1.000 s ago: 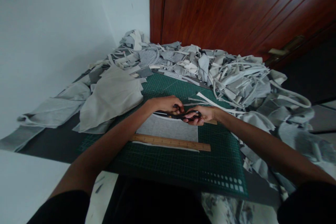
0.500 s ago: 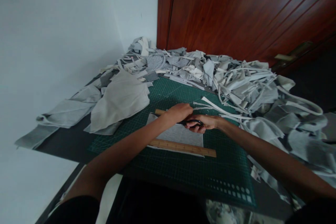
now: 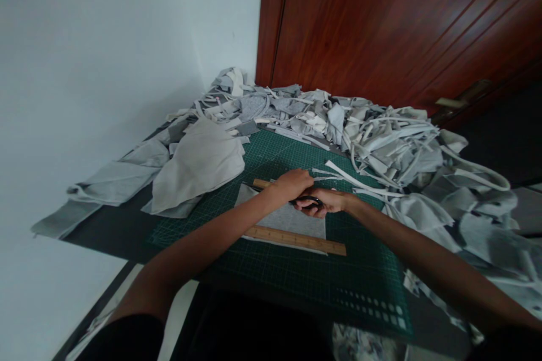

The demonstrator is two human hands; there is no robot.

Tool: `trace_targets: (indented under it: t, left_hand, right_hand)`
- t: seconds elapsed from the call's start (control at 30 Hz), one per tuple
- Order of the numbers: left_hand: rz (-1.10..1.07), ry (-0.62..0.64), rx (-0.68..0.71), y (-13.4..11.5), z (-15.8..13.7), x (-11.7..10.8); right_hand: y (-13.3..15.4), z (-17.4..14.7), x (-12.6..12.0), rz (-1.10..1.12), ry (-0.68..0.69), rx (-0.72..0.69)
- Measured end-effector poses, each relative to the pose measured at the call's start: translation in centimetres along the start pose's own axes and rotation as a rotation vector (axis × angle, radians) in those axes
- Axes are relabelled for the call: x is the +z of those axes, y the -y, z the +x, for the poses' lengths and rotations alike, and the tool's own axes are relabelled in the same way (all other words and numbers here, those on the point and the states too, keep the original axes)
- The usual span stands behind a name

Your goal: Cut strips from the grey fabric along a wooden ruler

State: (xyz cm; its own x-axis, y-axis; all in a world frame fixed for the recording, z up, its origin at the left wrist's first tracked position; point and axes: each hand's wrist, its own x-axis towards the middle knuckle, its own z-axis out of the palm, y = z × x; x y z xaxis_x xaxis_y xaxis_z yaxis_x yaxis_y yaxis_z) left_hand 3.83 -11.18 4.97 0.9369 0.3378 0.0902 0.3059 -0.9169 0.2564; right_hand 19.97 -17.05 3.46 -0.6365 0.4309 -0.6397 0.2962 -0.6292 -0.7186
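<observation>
A grey piece of fabric lies on the green cutting mat, and a wooden ruler rests along its near edge. My right hand is wrapped round the black handles of a pair of scissors, whose blades point left and are mostly hidden under my left wrist. Just above it, my left hand is closed at the fabric's far edge; what its fingers grip is hidden. A second wooden ruler shows in part behind my left forearm. Thin fabric strips lie right beside my left fingers.
Heaped fabric scraps line the back and right of the dark table. Larger pale fabric pieces lie at the left, partly over the mat. A white wall stands left and a brown wooden door behind.
The view has shifted slightly. Both hands stay close together over the fabric, the right one still on the scissors; otherwise little differs.
</observation>
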Motion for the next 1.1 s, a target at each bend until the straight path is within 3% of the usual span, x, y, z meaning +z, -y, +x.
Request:
trace_targets:
  t: [0.43,0.57,0.7,0.8,0.87,0.97,1.1]
  left_hand:
    - [-0.078,-0.003,0.040,1.9,0.0,0.3]
    - [-0.105,-0.045,0.068,2.3,-0.2,-1.2]
    - [-0.112,-0.175,0.060,2.5,-0.8,-5.1]
    - [-0.115,-0.334,0.042,2.5,-1.6,-8.1]
    - [-0.101,-0.366,0.033,2.3,-2.3,-9.1]
    - [-0.082,-0.330,0.020,1.8,-3.4,-8.6]
    - [0.032,-0.145,-0.003,1.7,-5.6,-5.5]
  right_hand:
    - [2.2,-1.0,1.2,-0.228,-0.072,-0.032]
    - [1.7,-2.9,2.4,-0.618,-0.339,-0.120]
    - [-1.5,-6.6,3.6,-0.935,-0.697,-0.305]
    - [-5.4,-10.0,4.1,-0.947,-0.832,-0.402]
    - [-8.2,-12.1,3.8,-0.928,-0.962,-0.430]
    - [-12.3,-14.6,2.1,-0.923,-1.206,-0.383]
    - [-17.0,-16.4,-1.6,-1.070,-1.458,-0.380]
